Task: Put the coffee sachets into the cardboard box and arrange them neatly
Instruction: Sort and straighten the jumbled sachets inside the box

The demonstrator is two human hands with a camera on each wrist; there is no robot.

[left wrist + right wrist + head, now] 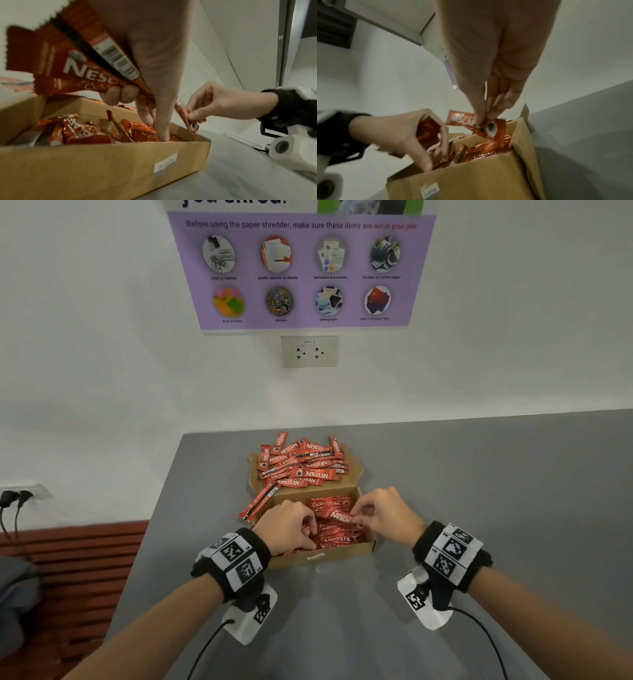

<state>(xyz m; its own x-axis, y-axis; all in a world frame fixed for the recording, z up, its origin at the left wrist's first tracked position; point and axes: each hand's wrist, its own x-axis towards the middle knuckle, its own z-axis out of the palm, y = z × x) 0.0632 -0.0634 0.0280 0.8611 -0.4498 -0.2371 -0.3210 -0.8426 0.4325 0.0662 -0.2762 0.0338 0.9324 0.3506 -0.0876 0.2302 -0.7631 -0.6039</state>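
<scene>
I see both hands working over the open cardboard box [322, 554], which sits on the grey worktop [479, 491] close to me. My left hand [289, 527] is over the box's left half, its fingers curled round a small bundle of coffee sachets [72, 63]; in the left wrist view the bundle fans up out of the fist while one finger reaches down among the sachets already in the box. My right hand [385, 517] is over the right half, thumb and fingertips pinching the end of a single sachet [340, 517] that slants across the box just above the packed ones. The right wrist view shows that pinch on the printed cup end of the sachet [491, 127].

Inside the box lie many red sachets [337, 537]; those on the right look roughly lined up, those nearer the left hand stand at odd angles in the left wrist view. Behind the box, its flap lies flat on the worktop and carries a loose heap of sachets [301, 463], touching and overlapping one another. One sachet [258, 501] slants off the heap's left edge beside the box.

On the wall above are a purple poster [301, 268] and a socket plate [309, 351].
</scene>
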